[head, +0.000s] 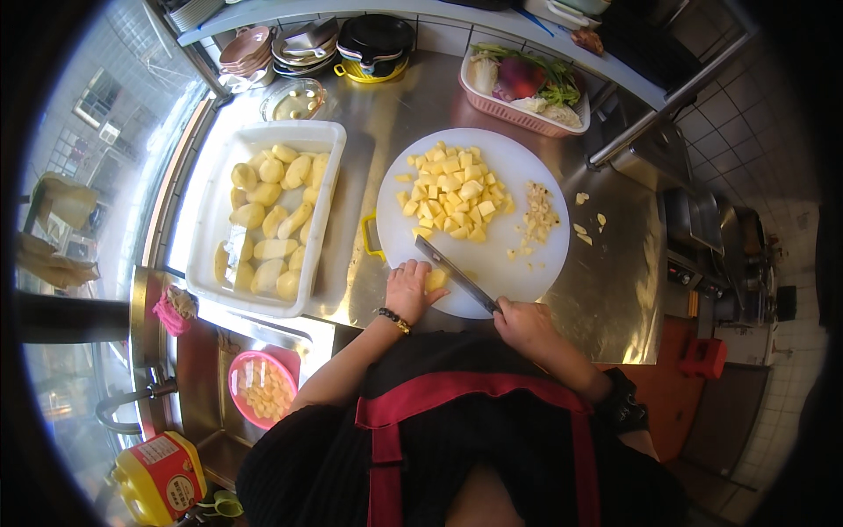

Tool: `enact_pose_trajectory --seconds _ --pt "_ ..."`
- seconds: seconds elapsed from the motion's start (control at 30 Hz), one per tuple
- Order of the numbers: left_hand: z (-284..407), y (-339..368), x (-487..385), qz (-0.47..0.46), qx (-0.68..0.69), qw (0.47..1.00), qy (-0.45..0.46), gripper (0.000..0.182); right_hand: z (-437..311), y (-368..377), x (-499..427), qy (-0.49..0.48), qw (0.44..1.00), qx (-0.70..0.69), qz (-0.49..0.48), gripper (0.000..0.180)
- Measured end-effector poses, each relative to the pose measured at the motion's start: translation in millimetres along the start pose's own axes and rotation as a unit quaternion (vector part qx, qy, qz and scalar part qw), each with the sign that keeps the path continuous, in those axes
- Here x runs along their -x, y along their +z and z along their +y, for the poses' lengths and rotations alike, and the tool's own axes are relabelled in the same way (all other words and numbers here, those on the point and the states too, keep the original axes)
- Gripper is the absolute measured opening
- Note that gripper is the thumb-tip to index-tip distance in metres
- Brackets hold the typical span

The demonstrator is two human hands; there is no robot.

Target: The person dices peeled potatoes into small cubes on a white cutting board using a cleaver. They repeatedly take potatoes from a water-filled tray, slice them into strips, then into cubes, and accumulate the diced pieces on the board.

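Observation:
On a round white cutting board, my right hand is closed around the handle of a kitchen knife, its blade slanting up and to the left. My left hand rests at the board's lower left edge, its fingers against a peeled potato piece beside the blade. Cubed potatoes lie heaped on the upper part of the board. Right of them is a small pile of chopped pale bits, perhaps garlic. A white tub holds whole peeled potatoes in water to the left.
A pink basket of vegetables stands at the back right, stacked pans at the back. Pale slices lie right of the board. At lower left, a sink holds a pink bowl of potato pieces, near a yellow jug.

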State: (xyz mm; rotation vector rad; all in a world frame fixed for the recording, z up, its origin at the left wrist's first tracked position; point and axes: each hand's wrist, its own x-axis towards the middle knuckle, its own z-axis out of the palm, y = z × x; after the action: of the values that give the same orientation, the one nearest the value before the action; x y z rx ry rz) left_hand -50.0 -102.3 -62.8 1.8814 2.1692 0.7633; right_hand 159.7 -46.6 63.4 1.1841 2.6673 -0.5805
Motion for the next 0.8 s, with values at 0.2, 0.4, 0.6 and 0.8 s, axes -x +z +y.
enact_pose_trajectory --seconds 0.2,0.4,0.6,0.8 --pt "5.0 -2.1 0.5 0.002 -0.016 1.0 -0.011 0.049 -1.0 3.9 -0.4 -0.008 1.0 -0.003 -0.012 0.017" --pt "-0.7 -4.2 -0.4 -0.036 0.007 0.999 -0.019 0.045 5.6 24.4 -20.8 -0.01 1.0 -0.012 0.017 0.019" --pt "-11.8 -12.9 0.2 -0.045 0.042 0.998 0.006 0.046 8.1 16.0 -22.0 0.008 1.0 -0.002 -0.013 0.021" --pt "0.1 -7.3 -7.7 -0.046 0.026 0.999 0.0 0.046 8.5 18.5 -22.8 -0.006 0.999 -0.019 -0.027 0.022"
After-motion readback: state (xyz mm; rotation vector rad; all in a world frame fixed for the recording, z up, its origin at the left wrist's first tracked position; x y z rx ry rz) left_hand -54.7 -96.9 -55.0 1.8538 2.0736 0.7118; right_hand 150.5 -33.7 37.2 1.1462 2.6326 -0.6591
